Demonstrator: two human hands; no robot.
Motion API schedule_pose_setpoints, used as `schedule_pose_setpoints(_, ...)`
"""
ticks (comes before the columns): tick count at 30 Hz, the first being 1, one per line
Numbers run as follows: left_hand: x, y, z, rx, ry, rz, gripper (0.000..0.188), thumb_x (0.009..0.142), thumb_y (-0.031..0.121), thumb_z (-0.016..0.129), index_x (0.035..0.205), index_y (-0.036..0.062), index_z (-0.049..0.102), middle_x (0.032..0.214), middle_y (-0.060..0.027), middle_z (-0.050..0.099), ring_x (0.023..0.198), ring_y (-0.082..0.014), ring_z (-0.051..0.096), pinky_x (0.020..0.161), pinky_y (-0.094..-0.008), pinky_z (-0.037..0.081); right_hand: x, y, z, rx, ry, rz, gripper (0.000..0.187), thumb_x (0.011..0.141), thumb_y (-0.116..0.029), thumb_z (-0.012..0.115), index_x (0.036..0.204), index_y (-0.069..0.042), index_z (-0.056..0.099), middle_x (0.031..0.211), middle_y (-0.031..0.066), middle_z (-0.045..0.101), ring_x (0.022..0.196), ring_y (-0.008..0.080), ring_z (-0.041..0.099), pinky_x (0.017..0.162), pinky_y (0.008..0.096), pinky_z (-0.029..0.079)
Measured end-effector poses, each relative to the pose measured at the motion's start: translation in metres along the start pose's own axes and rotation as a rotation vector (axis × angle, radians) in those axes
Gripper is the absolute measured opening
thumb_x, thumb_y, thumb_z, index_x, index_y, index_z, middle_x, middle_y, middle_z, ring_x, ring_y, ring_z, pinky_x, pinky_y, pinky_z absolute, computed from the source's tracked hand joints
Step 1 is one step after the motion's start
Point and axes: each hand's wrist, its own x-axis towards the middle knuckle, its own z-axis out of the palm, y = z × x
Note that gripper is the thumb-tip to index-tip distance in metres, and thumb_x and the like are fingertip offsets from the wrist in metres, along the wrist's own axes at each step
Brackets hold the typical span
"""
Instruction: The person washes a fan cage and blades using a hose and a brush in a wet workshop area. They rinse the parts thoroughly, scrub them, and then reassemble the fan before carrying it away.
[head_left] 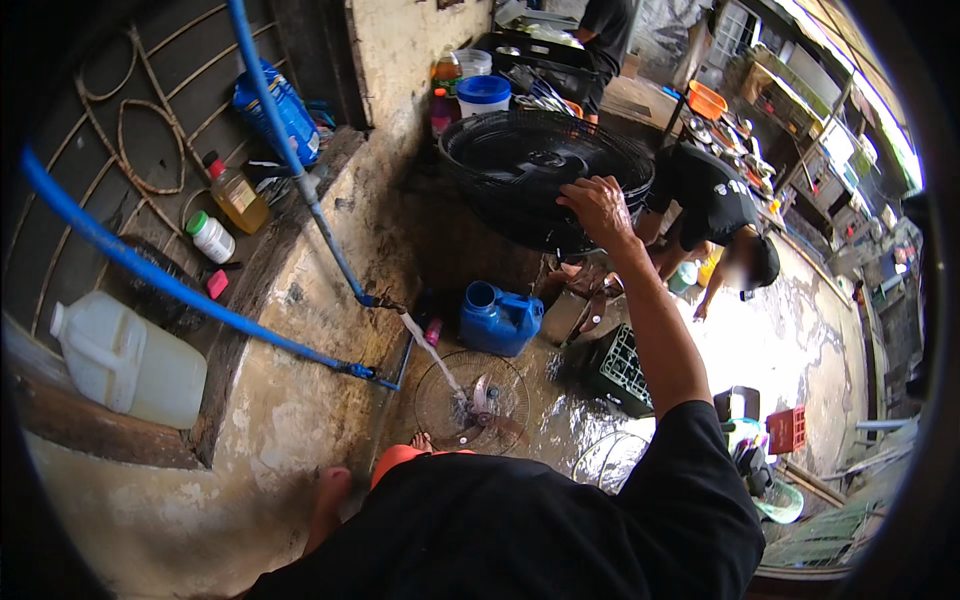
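My right hand point(600, 210) reaches far forward, its fingers bent over the near right rim of a wide, round, black fan grille point(545, 150). The grille seems to lie on a stack of similar dark round pieces. Low on the left, beside the wall, my left hand point(335, 482) is blurred and its fingers cannot be made out. From a tap point(390, 303), water runs onto a round wire fan guard point(510, 385) on the wet floor, with fan blades point(482, 400) at its middle. A blue jerrycan point(500, 320) stands between this guard and the black grille.
Blue pipes point(180, 275) cross the left wall. A cloudy plastic jug point(130, 360) and several bottles sit on the ledge. A dark green crate point(622, 370) is right of the jerrycan. One person point(715, 205) bends down at the right; another point(605, 40) stands behind.
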Motion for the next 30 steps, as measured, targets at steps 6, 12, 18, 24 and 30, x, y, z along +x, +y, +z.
schedule_pose_setpoints(6, 0.033, 0.199, 0.102, 0.261, -0.126, 0.451, 0.025, 0.092, 0.016, 0.068, 0.111, -0.0004, 0.063, 0.105, -0.0115, 0.071, 0.100, -0.0187, 0.067, 0.089, -0.0320, 0.053, -0.037, -0.013, 0.016, 0.048, 0.162, 0.187, 0.021, 0.084, -0.029, 0.072, 0.099, -0.015, 0.077, 0.106, 0.0026, 0.070, 0.111, 0.0233, 0.058, 0.101, 0.0471, 0.032)
schedule_pose_setpoints(12, 0.024, 0.354, 0.207, 0.470, -0.307, 0.948, 0.029, 0.098, 0.022, 0.058, 0.118, 0.0011, 0.060, 0.095, -0.0157, 0.068, 0.089, -0.0224, 0.067, 0.082, -0.0339, 0.052, -0.075, -0.019, 0.037, 0.023, 0.449, 0.350, 0.037, 0.083, -0.031, 0.073, 0.118, -0.020, 0.069, 0.131, 0.0096, 0.058, 0.127, 0.0353, 0.048, 0.105, 0.0508, 0.032)
schedule_pose_setpoints(18, 0.076, 0.328, 0.277, 0.550, -0.505, 0.666, 0.027, 0.094, 0.015, 0.064, 0.117, 0.0005, 0.062, 0.096, -0.0072, 0.069, 0.086, -0.0138, 0.064, 0.081, -0.0285, 0.052, -0.282, -0.070, 0.137, -0.055, 0.534, 0.942, 0.029, 0.085, -0.022, 0.070, 0.104, -0.005, 0.056, 0.097, 0.0146, 0.058, 0.096, 0.0339, 0.053, 0.089, 0.0463, 0.037)
schedule_pose_setpoints(24, 0.174, 0.163, 0.333, 0.857, -0.618, 0.444, 0.025, 0.091, 0.013, 0.065, 0.113, 0.0014, 0.063, 0.098, -0.0117, 0.069, 0.086, -0.0201, 0.067, 0.080, -0.0327, 0.055, -0.546, -0.247, 0.325, 0.340, -0.399, 1.330, 0.013, 0.075, -0.006, 0.065, 0.088, -0.005, 0.061, 0.096, 0.0205, 0.057, 0.093, 0.0413, 0.056, 0.081, 0.0493, 0.048)
schedule_pose_setpoints(30, 0.270, 0.019, 0.384, 1.027, -0.735, 0.316, 0.023, 0.088, 0.011, 0.066, 0.108, -0.0013, 0.062, 0.098, -0.0160, 0.068, 0.086, -0.0268, 0.068, 0.081, -0.0379, 0.054, -0.642, -0.334, 0.471, 0.558, -0.842, 1.369, 0.034, 0.076, -0.013, 0.066, 0.109, -0.007, 0.064, 0.108, 0.0167, 0.058, 0.108, 0.0368, 0.056, 0.094, 0.0464, 0.047)
